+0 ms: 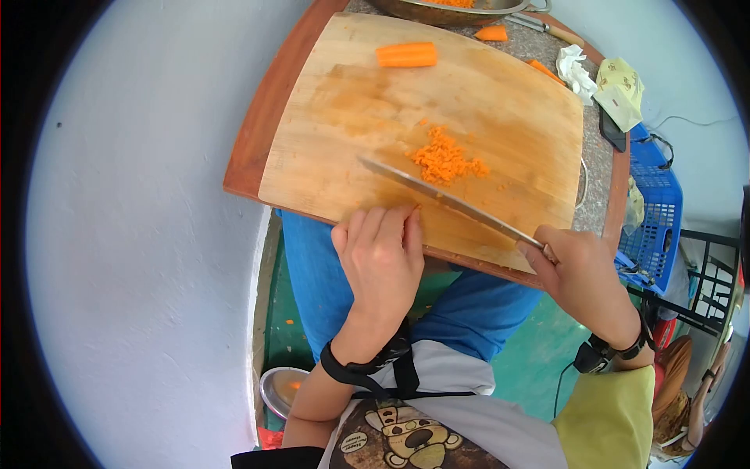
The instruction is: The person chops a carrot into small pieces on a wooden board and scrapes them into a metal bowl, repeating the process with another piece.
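Nearest are the blue trousers of the seated person, with the green floor below and a metal bowl low on the left beside the wall. The left hand rests at the near edge of the wooden cutting board, its fingers bent and drawn close together; a speck of orange shows by the fingertips, but whether they pinch anything I cannot tell. The right hand, at the near right corner of the board, is closed firmly around the handle of a knife. The blade slants over the board toward the far left, its tip left of the chopped carrot, which lies in a loose heap just beyond the blade, with stray crumbs around it.

Farther across, a thick carrot piece lies on the far part of the board. To the right, a dark phone lies on the speckled bench, partly under a yellow packet, with a crumpled white tissue just left of the packet. Farther off are a carrot end, a wooden-handled tool and, farthest, a metal pan holding shredded orange bits.
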Action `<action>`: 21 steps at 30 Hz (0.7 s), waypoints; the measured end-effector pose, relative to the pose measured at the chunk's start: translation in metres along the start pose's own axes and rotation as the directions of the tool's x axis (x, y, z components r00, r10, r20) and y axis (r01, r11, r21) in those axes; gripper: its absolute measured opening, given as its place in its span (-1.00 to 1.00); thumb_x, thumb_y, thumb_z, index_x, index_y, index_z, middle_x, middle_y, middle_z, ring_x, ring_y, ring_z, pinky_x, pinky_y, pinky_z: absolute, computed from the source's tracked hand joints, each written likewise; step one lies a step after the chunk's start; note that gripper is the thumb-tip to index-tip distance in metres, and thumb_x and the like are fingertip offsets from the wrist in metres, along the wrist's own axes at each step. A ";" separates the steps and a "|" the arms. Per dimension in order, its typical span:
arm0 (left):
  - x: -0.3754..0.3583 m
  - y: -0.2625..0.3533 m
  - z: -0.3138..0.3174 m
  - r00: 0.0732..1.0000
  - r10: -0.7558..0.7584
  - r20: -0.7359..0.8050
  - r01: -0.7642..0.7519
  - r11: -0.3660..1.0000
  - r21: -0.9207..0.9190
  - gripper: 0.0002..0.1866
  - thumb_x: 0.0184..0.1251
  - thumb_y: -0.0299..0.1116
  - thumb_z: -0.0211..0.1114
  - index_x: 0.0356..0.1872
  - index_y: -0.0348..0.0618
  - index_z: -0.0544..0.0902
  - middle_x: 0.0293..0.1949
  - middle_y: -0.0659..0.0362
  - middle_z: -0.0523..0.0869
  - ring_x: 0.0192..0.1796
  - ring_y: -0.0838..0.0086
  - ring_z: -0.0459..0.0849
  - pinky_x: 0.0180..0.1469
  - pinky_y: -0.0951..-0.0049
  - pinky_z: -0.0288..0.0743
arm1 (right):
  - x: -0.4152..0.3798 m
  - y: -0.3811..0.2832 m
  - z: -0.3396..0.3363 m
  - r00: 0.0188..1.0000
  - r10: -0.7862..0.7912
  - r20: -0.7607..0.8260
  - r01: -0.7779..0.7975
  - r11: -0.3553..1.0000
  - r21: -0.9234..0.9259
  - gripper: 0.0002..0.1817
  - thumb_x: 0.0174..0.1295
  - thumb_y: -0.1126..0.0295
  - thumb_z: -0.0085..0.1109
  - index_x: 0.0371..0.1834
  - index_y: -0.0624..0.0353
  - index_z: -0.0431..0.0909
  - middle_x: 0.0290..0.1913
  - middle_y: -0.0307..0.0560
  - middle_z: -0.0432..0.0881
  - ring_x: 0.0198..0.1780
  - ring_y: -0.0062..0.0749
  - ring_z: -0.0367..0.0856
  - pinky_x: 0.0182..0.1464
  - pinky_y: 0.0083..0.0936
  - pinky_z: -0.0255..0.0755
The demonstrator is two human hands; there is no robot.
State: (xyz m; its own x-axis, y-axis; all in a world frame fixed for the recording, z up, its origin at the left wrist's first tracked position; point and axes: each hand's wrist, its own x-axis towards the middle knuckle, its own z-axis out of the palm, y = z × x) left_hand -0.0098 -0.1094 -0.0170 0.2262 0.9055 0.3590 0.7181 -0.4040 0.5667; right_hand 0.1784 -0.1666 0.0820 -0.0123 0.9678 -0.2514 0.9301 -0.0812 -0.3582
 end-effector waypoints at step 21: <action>0.000 -0.003 0.006 0.996 0.013 -0.091 -0.015 1.000 -0.027 -0.93 0.00 -0.48 0.36 -0.46 -0.10 0.65 -0.66 0.31 0.38 -0.48 0.43 0.39 -0.30 0.40 0.15 | -0.010 0.001 0.002 0.999 0.046 0.008 -0.046 0.999 0.020 -0.75 0.12 0.40 0.20 -0.59 0.24 0.36 -0.66 0.07 0.45 -0.55 0.03 0.49 -0.52 -0.19 0.33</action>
State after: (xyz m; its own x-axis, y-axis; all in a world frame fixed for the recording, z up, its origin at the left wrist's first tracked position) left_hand -0.0081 -0.1072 -0.0225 0.1745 0.8848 0.4321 0.6964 -0.4211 0.5811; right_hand 0.1789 -0.1770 0.0828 0.0277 0.9611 -0.2747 0.9222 -0.1306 -0.3640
